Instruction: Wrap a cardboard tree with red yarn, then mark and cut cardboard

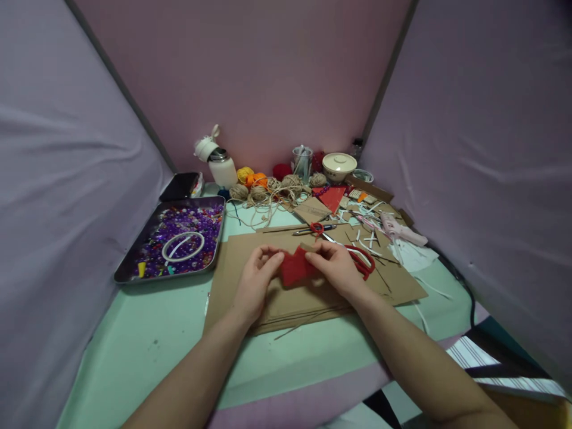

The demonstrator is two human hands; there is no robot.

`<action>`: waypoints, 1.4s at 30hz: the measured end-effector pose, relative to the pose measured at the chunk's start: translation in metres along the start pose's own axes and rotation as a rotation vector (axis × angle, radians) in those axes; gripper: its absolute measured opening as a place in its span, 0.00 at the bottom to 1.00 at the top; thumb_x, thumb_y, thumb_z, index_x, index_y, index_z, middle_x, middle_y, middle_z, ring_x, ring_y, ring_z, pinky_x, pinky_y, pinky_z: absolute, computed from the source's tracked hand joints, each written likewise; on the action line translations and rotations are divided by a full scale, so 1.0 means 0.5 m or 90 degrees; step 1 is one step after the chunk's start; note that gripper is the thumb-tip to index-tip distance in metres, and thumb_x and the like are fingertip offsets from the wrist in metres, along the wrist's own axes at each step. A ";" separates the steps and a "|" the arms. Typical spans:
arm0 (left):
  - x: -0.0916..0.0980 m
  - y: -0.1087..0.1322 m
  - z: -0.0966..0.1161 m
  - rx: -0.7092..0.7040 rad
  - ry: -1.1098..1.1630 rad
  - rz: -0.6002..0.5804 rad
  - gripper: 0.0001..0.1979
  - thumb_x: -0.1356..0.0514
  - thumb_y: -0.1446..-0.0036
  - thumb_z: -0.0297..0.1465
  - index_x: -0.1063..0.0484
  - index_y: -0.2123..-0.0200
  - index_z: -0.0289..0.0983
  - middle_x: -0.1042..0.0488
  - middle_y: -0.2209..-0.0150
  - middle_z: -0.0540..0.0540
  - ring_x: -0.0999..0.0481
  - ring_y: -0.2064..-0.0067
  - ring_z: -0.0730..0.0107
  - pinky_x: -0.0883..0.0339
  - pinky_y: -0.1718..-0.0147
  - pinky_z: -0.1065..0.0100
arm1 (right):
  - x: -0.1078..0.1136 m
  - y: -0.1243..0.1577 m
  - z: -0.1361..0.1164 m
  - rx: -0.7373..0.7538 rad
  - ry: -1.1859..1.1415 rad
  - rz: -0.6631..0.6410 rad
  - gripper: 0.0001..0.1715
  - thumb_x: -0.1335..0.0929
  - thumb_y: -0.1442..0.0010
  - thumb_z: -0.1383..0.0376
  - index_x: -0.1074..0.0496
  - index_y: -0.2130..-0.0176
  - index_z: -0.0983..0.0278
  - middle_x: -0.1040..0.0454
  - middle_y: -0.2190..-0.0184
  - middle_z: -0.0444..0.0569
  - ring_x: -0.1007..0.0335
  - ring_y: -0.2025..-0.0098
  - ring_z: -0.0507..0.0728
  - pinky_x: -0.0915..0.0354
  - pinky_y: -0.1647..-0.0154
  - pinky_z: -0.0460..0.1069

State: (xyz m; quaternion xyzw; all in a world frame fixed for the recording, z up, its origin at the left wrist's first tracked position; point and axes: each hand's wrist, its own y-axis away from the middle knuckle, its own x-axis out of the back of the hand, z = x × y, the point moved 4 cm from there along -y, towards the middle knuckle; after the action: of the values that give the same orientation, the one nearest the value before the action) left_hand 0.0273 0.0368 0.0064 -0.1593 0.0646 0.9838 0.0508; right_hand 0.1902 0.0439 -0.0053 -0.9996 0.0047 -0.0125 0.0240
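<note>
Between my two hands is a small red piece (297, 269) with a notched top edge and a bit of brown showing behind it; whether it is felt or paper I cannot tell. My left hand (257, 280) pinches its left corner between thumb and fingers. On the other side, my right hand (333, 267) grips the upper right corner the same way. The piece hangs just over stacked cardboard sheets (241, 253). Red-handled scissors (364, 262) lie beside my right hand, partly hidden by it. A dark pen (308, 230) rests beyond the hands, near a small red loop (317, 227).
A metal tray (212, 269) of purple beads stands at left, a white ring (183, 246) lying in it. Twine and yarn balls (259, 192), a white bottle (223, 173) and a lidded bowl (338, 167) line the back. A pink glue gun (402, 229) and paper scraps lie right.
</note>
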 end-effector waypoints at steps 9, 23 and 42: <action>0.000 0.006 0.014 -0.066 -0.236 0.010 0.09 0.35 0.54 0.34 0.25 0.70 0.36 0.25 0.70 0.48 0.28 0.66 0.69 0.36 0.65 0.72 | -0.019 0.021 -0.035 0.085 0.138 -0.099 0.06 0.32 0.49 0.64 0.31 0.72 0.66 0.37 0.79 0.41 0.44 0.76 0.49 0.47 0.75 0.44; -0.013 0.008 0.003 0.001 -0.252 -0.037 0.12 0.33 0.58 0.32 0.27 0.67 0.36 0.25 0.70 0.49 0.27 0.69 0.70 0.35 0.69 0.72 | -0.011 0.012 -0.029 0.054 0.107 -0.164 0.09 0.34 0.46 0.62 0.32 0.73 0.66 0.39 0.79 0.39 0.45 0.76 0.48 0.49 0.76 0.43; -0.016 0.012 0.005 -0.022 -0.178 -0.010 0.21 0.33 0.56 0.30 0.32 0.57 0.39 0.25 0.69 0.50 0.26 0.67 0.70 0.33 0.68 0.72 | -0.002 0.004 -0.019 -0.049 0.118 -0.149 0.12 0.31 0.50 0.59 0.26 0.71 0.67 0.35 0.81 0.40 0.44 0.78 0.48 0.49 0.78 0.43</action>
State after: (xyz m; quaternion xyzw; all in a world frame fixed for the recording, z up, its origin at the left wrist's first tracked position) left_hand 0.0335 0.0307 0.0120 -0.0219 0.0388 0.9970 0.0639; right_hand 0.1891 0.0412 0.0042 -0.9881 -0.1089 -0.1070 -0.0163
